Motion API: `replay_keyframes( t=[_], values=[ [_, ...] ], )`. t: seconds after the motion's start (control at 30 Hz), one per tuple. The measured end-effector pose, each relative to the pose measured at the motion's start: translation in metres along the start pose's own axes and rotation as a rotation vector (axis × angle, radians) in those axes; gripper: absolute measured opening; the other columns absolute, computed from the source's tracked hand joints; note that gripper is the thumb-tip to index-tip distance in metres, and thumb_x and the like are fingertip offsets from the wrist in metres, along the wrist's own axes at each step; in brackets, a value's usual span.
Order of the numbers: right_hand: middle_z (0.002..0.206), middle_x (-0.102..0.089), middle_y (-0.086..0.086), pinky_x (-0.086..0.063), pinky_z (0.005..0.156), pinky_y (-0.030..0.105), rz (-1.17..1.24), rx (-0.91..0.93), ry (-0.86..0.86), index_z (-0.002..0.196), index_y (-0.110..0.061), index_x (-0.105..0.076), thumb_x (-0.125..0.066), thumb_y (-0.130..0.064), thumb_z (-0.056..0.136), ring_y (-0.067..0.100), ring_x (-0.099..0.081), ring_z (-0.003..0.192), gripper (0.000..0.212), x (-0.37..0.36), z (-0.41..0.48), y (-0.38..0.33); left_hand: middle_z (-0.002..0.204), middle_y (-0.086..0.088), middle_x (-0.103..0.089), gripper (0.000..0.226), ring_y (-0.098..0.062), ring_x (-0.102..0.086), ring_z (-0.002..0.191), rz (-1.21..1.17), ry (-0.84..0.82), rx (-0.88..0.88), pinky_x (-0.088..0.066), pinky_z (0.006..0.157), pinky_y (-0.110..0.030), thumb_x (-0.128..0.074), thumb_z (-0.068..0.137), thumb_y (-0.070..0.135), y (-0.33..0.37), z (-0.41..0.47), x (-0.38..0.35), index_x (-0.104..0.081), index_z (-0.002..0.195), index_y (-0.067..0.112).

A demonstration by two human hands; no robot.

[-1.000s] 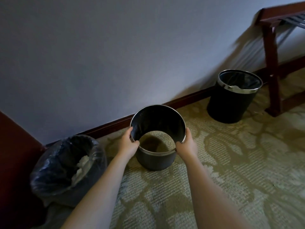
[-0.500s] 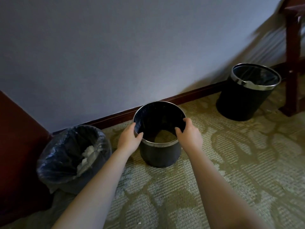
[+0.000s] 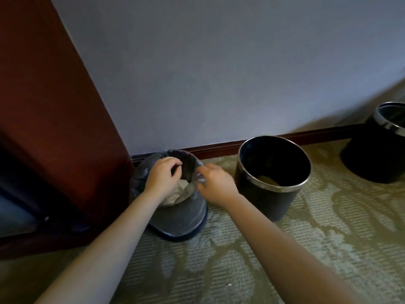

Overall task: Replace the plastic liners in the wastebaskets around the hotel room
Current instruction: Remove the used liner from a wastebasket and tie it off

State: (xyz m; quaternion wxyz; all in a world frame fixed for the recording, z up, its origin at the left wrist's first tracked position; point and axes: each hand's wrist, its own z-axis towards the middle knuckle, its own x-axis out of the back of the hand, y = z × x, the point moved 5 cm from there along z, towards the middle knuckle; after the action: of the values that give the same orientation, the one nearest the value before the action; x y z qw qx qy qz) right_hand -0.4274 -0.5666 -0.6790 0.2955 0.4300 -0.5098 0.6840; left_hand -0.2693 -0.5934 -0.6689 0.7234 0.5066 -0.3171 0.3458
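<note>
Left hand (image 3: 163, 177) grips liner (image 3: 142, 170) at rim of lined bin (image 3: 182, 218); right hand (image 3: 215, 185) pinches liner edge. Unlined bin (image 3: 274, 172) just right, on carpet (image 3: 285, 260).

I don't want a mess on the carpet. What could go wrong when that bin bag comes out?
The liner looks thin; pulled fast by the left hand and right hand, it might tear. The crumpled paper inside could then spill onto the carpet. The wastebasket might lift along with the bag.
</note>
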Motion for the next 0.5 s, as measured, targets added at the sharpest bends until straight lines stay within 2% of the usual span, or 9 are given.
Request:
replay_keyframes(
  t=[0.13,0.23,0.3,0.37,0.43,0.5],
  values=[
    [0.128,-0.056,0.003,-0.04,0.099,0.039,-0.134,0.27,-0.086,0.131,-0.019,-0.055,-0.067,-0.04,0.081,0.024,-0.05,0.121,0.055,-0.031,0.002,-0.037,0.109,-0.005,-0.067,0.018,-0.024,-0.059,0.107,0.049,-0.021,0.012,-0.046,0.094,-0.035,-0.059,0.087,0.008,-0.042,-0.017,0.016,-0.07,0.1,0.009],
    [0.132,-0.054,0.001,-0.032,0.106,0.039,-0.335,0.33,-0.216,0.139,-0.022,-0.047,-0.066,-0.052,0.082,0.023,-0.048,0.123,0.067,-0.053,0.003,-0.044,0.106,-0.006,-0.069,0.018,-0.024,-0.059,0.106,0.065,-0.06,-0.039,-0.043,0.091,-0.031,-0.059,0.087,0.007,-0.056,-0.03,0.015,-0.071,0.099,0.007],
    [0.122,-0.06,0.002,-0.035,0.1,0.04,-0.423,0.307,-0.245,0.129,-0.021,-0.051,-0.064,-0.053,0.083,0.025,-0.051,0.116,0.058,-0.061,0.004,-0.04,0.105,-0.005,-0.069,0.017,-0.023,-0.059,0.105,0.04,-0.063,-0.066,-0.043,0.09,-0.03,-0.059,0.087,0.007,-0.061,-0.041,0.012,-0.071,0.099,0.007],
    [0.105,-0.065,0.004,-0.039,0.09,0.038,-0.435,0.314,-0.197,0.109,-0.018,-0.057,-0.064,-0.045,0.086,0.026,-0.057,0.104,0.037,-0.063,0.006,-0.037,0.106,-0.004,-0.068,0.019,-0.021,-0.058,0.105,0.03,-0.094,-0.089,-0.043,0.088,-0.028,-0.059,0.089,0.013,-0.066,-0.053,0.007,-0.07,0.104,0.009],
    [0.088,-0.067,0.005,-0.043,0.078,0.035,-0.41,0.362,-0.162,0.093,-0.016,-0.061,-0.066,-0.035,0.086,0.028,-0.063,0.088,0.021,-0.062,0.007,-0.035,0.108,-0.002,-0.067,0.028,-0.02,-0.057,0.106,0.052,-0.189,-0.117,-0.043,0.087,-0.028,-0.059,0.091,0.029,-0.067,-0.06,0.001,-0.068,0.11,0.011],
    [0.07,-0.066,0.003,-0.046,0.063,0.031,-0.368,0.43,-0.084,0.079,-0.016,-0.068,-0.073,-0.025,0.079,0.028,-0.065,0.069,0.011,-0.058,0.006,-0.033,0.109,-0.001,-0.066,0.051,-0.017,-0.057,0.105,0.04,-0.28,-0.112,-0.045,0.087,-0.028,-0.054,0.083,0.053,-0.065,-0.061,0.001,-0.068,0.112,0.013]
  ],
)
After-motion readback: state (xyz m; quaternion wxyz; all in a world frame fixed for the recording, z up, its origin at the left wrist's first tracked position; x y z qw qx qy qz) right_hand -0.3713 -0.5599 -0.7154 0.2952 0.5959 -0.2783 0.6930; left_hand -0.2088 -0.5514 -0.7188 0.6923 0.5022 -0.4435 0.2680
